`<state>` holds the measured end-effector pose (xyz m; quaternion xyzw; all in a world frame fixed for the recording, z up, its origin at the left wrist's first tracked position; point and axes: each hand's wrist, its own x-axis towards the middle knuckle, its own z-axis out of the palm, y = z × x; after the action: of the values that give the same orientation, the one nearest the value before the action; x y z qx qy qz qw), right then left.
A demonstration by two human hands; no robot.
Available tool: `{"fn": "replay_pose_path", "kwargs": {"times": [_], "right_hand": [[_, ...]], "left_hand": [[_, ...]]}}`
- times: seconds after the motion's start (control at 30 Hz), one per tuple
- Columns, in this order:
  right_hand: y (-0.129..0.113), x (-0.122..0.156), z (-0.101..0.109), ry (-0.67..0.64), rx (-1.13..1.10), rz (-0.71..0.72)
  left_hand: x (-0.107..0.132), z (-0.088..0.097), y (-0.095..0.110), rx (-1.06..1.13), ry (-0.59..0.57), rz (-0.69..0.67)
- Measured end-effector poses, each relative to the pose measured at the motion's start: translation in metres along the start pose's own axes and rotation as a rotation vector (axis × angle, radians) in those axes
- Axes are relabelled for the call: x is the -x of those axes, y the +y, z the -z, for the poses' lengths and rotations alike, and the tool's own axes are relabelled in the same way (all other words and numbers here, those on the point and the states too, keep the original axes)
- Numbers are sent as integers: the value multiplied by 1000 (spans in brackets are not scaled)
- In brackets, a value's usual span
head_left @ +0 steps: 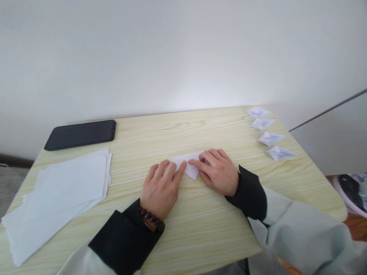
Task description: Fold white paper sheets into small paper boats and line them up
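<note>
A small folded sheet of white paper (191, 172) lies at the middle of the wooden table, with a pointed flap facing me. My left hand (161, 183) holds down its left side, index fingertip on the paper and the other fingers bent. From the right, my right hand (219, 170) grips the other end between thumb and curled fingers. Its index finger reaches across to the fold and nearly meets the left fingertip. Both hands cover parts of the paper. Several folded paper boats (280, 152) stand in a row at the table's right edge.
A stack of loose white paper sheets (69, 187) lies on the left of the table (197, 236). Behind it rests a black phone (80, 135). A white wall (172, 57) closes off the table's far edge.
</note>
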<state>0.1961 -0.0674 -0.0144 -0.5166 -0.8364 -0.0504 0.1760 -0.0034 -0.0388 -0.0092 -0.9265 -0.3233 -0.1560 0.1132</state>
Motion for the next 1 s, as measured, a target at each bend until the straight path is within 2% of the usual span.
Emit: {"fn": "replay_pose_path", "kwargs": {"times": [0.37, 0.67, 1.0], "right_hand": [[13, 8, 0, 82, -64, 54], [31, 26, 6, 116, -81, 8], [33, 31, 7, 157, -93, -31]], "left_hand": [[0, 2, 1, 4, -13, 24], [0, 2, 1, -4, -15, 21], [1, -1, -2, 37, 27, 25]]}}
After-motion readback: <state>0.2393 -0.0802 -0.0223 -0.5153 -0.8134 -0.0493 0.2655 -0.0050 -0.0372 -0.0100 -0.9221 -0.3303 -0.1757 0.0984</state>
